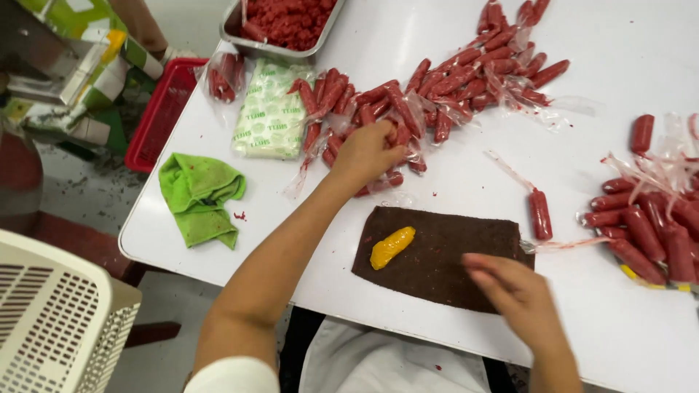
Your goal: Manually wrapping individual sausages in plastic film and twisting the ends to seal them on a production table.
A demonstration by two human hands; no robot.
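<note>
Sausages (408, 109), red and plastic-wrapped, are lying piled at upper centre of the white bench (466, 175); left hand (368, 154) is closing on some at the pile's edge. Right hand (513, 291), fingers loosely curled and empty, is hovering over the dark brown mat (444, 255) at lower centre.

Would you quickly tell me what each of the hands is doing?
Left hand: closed on wrapped red sausages.
Right hand: open, holding nothing, over the brown sheet.
</note>
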